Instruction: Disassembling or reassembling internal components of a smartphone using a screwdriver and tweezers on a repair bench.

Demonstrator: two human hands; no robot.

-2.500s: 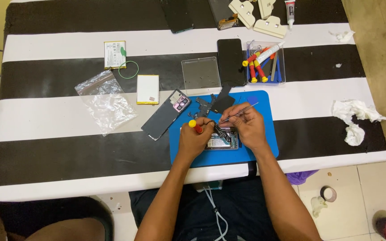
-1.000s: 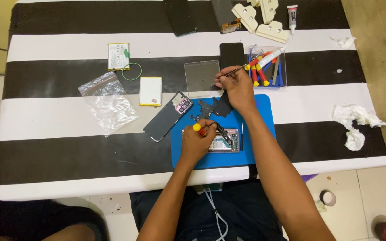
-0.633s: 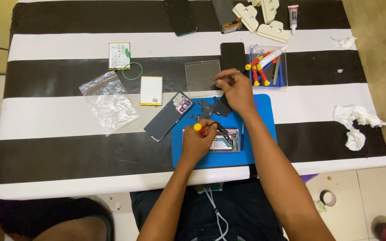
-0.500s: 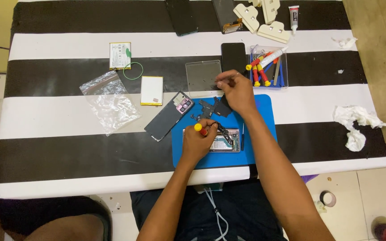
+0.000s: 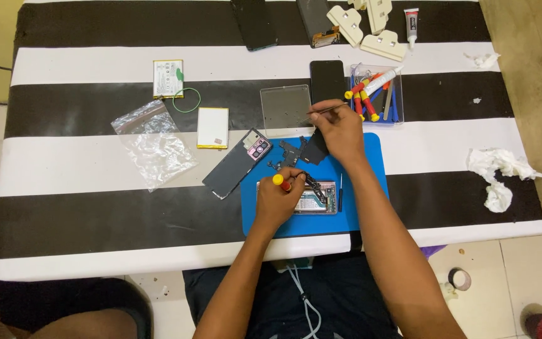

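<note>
left hand (image 5: 278, 199) pinches yellow-capped screwdriver (image 5: 281, 182); right hand (image 5: 339, 129) pinches tweezers (image 5: 324, 112); opened phone (image 5: 305, 198)

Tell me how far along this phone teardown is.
Done: the back cover lies off to the side and small black parts sit on the blue mat. In hand: the left hand holds a yellow-capped screwdriver at the opened phone; the right hand holds tweezers over the clear tray. Left: the phone's insides still sit in its frame.
</note>
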